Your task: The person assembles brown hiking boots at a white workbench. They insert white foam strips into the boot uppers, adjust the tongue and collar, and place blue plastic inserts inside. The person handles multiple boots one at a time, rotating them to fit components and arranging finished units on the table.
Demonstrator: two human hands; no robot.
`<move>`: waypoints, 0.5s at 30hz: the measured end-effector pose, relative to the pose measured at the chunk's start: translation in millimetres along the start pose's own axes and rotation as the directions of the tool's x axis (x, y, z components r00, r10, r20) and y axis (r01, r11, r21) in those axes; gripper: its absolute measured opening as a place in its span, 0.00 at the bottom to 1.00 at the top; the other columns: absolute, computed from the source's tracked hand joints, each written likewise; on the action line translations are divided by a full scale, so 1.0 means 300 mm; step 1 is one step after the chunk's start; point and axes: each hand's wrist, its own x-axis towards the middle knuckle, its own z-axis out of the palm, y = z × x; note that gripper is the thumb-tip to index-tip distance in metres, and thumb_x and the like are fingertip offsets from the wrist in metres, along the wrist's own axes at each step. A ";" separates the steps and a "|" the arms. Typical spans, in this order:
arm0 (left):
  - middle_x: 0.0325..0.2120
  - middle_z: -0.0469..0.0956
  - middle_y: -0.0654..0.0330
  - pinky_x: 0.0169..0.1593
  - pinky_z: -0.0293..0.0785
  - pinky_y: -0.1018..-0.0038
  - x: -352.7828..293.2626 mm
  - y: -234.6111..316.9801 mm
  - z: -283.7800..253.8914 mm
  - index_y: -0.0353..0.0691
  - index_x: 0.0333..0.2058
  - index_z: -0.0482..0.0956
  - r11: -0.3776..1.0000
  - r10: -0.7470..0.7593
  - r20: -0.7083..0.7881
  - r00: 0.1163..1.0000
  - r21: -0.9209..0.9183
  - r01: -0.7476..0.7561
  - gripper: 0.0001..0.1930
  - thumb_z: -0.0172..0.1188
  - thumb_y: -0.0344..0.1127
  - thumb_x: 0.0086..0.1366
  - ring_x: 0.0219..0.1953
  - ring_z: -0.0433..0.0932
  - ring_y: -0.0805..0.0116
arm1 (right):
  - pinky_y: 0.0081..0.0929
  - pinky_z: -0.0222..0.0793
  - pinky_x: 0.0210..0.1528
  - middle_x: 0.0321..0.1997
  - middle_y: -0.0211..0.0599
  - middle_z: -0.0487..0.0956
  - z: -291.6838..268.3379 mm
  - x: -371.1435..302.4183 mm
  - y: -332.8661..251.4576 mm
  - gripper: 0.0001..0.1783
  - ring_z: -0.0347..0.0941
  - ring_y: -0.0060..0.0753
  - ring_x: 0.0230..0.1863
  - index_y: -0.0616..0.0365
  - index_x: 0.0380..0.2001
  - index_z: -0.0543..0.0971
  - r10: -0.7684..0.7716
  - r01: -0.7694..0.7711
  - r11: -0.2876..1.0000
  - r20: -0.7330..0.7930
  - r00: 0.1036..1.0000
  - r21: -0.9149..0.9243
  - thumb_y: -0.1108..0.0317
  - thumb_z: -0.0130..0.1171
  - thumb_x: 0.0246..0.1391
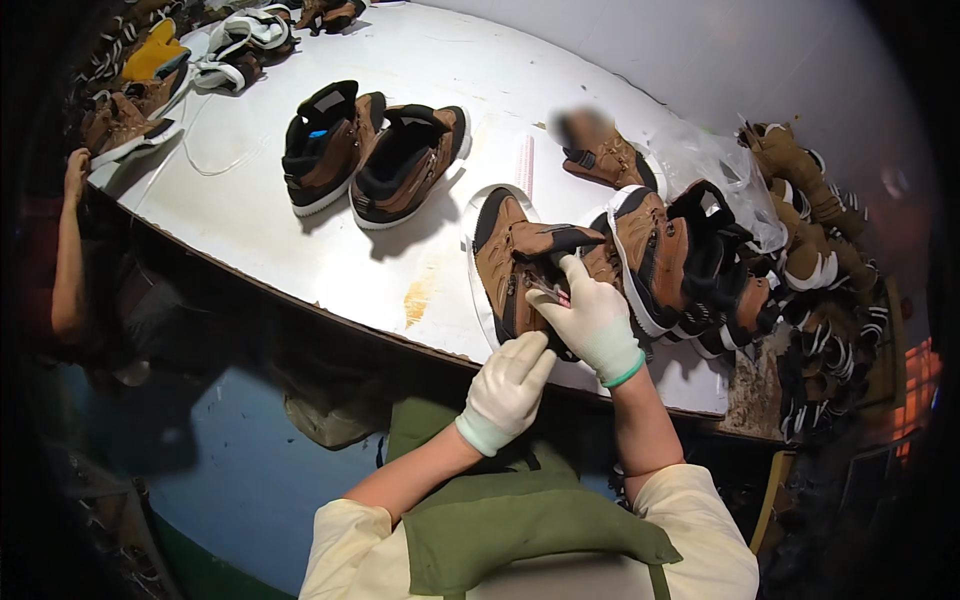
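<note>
A brown and black shoe upper (497, 255) lies in front of me on the white table, close to its front edge, with its pale edge showing along the left side. My right hand (595, 325), in a white glove with a green cuff, reaches into the shoe's opening. Its thumb and forefinger close around a small thing, partly reddish, that I cannot make out. Beside the near end of the shoe is my left hand (505, 390), also gloved, its fingers stretched out and close together. I see nothing in it.
Two brown shoes (410, 165) stand left of centre on the table (250, 180). More shoes (655, 250) crowd the right side, near a clear plastic bag (725, 170) and shoe stacks (805, 220). A pink ruler-like strip (526, 165) lies behind. Another person's hand (77, 170) is far left.
</note>
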 end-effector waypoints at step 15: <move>0.60 0.66 0.49 0.58 0.68 0.70 -0.032 -0.110 -0.059 0.29 0.65 0.56 0.222 -0.856 0.199 0.477 -0.693 0.686 0.33 0.59 0.33 0.65 0.57 0.70 0.62 | 0.17 0.65 0.34 0.30 0.27 0.79 -0.061 -0.086 0.195 0.10 0.67 0.12 0.31 0.66 0.36 0.78 0.166 -0.149 0.693 0.046 0.985 0.706 0.70 0.63 0.55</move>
